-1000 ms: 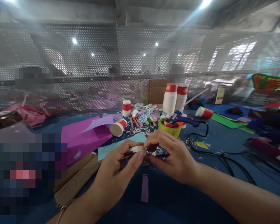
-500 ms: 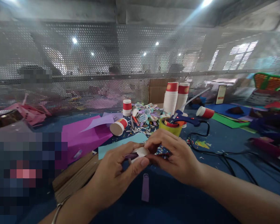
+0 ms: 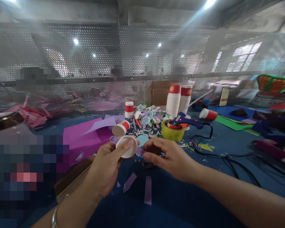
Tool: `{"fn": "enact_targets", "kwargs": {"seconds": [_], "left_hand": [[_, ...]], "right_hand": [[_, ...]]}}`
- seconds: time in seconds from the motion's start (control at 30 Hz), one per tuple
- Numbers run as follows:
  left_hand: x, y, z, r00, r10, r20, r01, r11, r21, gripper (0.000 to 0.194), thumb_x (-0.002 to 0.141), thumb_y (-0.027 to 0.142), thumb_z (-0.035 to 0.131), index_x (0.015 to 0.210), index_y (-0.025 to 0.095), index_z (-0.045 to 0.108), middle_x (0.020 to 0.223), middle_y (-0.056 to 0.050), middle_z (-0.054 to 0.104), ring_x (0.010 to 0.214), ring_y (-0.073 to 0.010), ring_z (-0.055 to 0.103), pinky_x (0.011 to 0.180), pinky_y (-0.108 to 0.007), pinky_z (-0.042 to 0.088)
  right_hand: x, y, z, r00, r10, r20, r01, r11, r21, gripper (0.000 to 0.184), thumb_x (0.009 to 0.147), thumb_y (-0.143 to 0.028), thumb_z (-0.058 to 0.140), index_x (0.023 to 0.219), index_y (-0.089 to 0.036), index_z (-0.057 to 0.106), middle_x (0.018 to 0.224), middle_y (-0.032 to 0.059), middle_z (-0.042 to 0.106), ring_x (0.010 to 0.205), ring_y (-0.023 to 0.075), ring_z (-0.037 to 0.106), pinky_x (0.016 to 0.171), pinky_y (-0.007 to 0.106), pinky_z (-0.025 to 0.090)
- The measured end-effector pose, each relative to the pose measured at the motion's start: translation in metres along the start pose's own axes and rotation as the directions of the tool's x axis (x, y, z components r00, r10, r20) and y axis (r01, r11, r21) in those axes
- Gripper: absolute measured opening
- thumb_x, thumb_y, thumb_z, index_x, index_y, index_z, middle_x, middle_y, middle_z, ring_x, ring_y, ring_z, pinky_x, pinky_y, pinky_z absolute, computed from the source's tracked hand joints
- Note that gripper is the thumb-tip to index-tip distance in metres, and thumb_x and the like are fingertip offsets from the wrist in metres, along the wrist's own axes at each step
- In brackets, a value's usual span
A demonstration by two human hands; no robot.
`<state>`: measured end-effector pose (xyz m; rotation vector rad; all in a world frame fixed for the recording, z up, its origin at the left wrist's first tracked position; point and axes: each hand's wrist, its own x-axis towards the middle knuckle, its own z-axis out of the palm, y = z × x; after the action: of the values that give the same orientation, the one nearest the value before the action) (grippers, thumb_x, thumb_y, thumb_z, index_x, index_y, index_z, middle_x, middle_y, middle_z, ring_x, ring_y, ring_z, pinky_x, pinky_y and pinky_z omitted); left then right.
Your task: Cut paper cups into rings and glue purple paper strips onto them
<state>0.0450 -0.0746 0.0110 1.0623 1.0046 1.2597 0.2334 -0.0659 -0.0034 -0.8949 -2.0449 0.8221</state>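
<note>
My left hand (image 3: 109, 164) grips a shallow white paper cup bottom (image 3: 130, 151), thumb pressed inside it and fingers beneath. Its round hollow faces me. A purple paper strip (image 3: 140, 151) sticks out from its right side, and a purple tab with a drawn face (image 3: 113, 139) shows at its left. Close by on the right is my right hand (image 3: 167, 158), its thumb and curled fingers slightly apart at the strip's end; whether they touch it is unclear. Below the hands lie a purple strip with a drawn face (image 3: 148, 191) and a plain purple piece (image 3: 129, 182).
A yellow tape roll (image 3: 172, 134) holds tools, with a blue glue gun (image 3: 187, 120) across it and its black cable (image 3: 218, 155) trailing right. Behind stand stacked paper cups (image 3: 173, 101) beside a pile of cutouts (image 3: 149, 117). Magenta paper (image 3: 85, 136) and wooden board (image 3: 76, 180) lie left.
The cup bottom has moved left and turned its hollow toward me in my left hand. My right hand's fingers have drawn away from it. The plain purple piece has come into view.
</note>
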Motion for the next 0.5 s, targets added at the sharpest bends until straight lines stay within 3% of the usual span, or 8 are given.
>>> {"fn": "enact_targets", "kwargs": {"seconds": [0.2,0.4,0.5], "left_hand": [[-0.0026,-0.0046,0.0023,0.993,-0.089,0.073,0.093,0.994,-0.055,0.021,0.074,0.035,0.078,0.087,0.019,0.076,0.085,-0.005,0.072,0.081,-0.0164,0.06,0.062,-0.022,0.047],[-0.0003,-0.0022,0.0008,0.999,-0.026,0.022,0.029,0.994,-0.108,0.018,0.073,0.028,0.08,0.086,0.017,0.075,0.083,-0.002,0.068,0.072,-0.0111,0.053,0.063,-0.02,0.045],[-0.0008,-0.003,0.0017,0.999,-0.014,0.051,0.019,0.996,-0.092,0.02,0.073,0.028,0.08,0.089,0.018,0.074,0.086,-0.001,0.068,0.072,-0.0103,0.052,0.066,-0.02,0.045]], "right_hand": [[-0.0001,0.0028,0.0057,0.997,0.039,0.063,-0.042,0.998,0.053,0.024,0.093,-0.029,0.052,0.071,-0.019,0.051,0.066,-0.0021,0.05,0.062,0.0115,0.047,0.054,0.024,0.038],[0.0003,0.0012,0.0037,0.996,0.057,0.068,-0.065,0.99,0.124,0.024,0.092,-0.031,0.053,0.072,-0.02,0.055,0.065,-0.001,0.055,0.061,0.0122,0.053,0.056,0.025,0.043],[0.0004,0.0023,0.0036,0.996,0.067,0.059,-0.076,0.982,0.172,0.023,0.092,-0.031,0.054,0.072,-0.019,0.055,0.066,-0.001,0.055,0.061,0.0123,0.054,0.057,0.025,0.045]]}}
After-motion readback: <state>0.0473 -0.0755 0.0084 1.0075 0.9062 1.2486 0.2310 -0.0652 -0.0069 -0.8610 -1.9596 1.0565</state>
